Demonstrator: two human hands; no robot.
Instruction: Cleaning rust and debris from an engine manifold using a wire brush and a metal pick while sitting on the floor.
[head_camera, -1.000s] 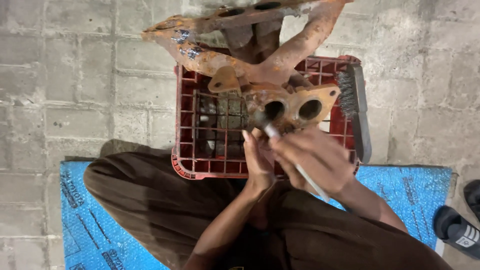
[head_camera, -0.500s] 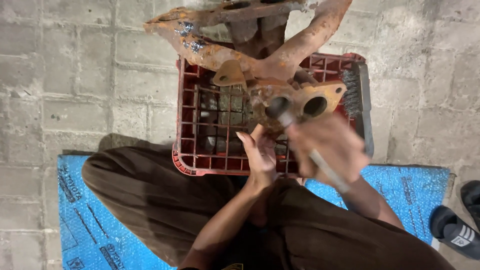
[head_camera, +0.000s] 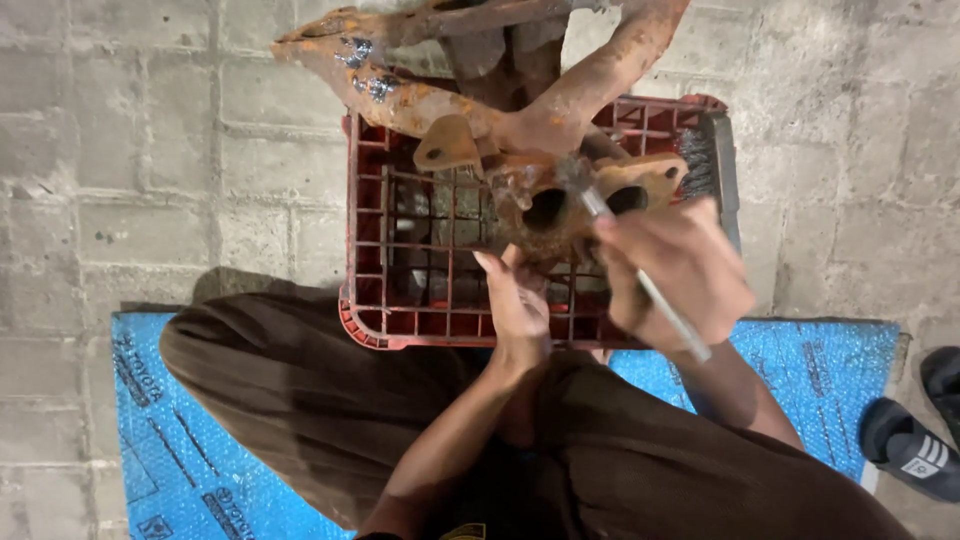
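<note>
A rusty, branched metal pipe part (head_camera: 480, 90) with a two-hole flange (head_camera: 590, 195) lies across the top of a red plastic crate (head_camera: 365, 250). My left hand (head_camera: 518, 305) rests with open palm against the underside of the flange, steadying it. My right hand (head_camera: 675, 270) is closed on a thin metal-handled brush (head_camera: 640, 275), whose bristled tip touches the flange between its two holes.
A wire brush (head_camera: 705, 165) lies along the crate's right rim. I sit on a blue bubble-wrap sheet (head_camera: 170, 440) spread over grey paving blocks (head_camera: 130, 150). A dark sandal (head_camera: 915, 445) lies at the right edge. My knees in brown cloth fill the foreground.
My right hand has shifted the brush up and right, from the left flange hole to the spot between the holes. The left hand stayed under the flange.
</note>
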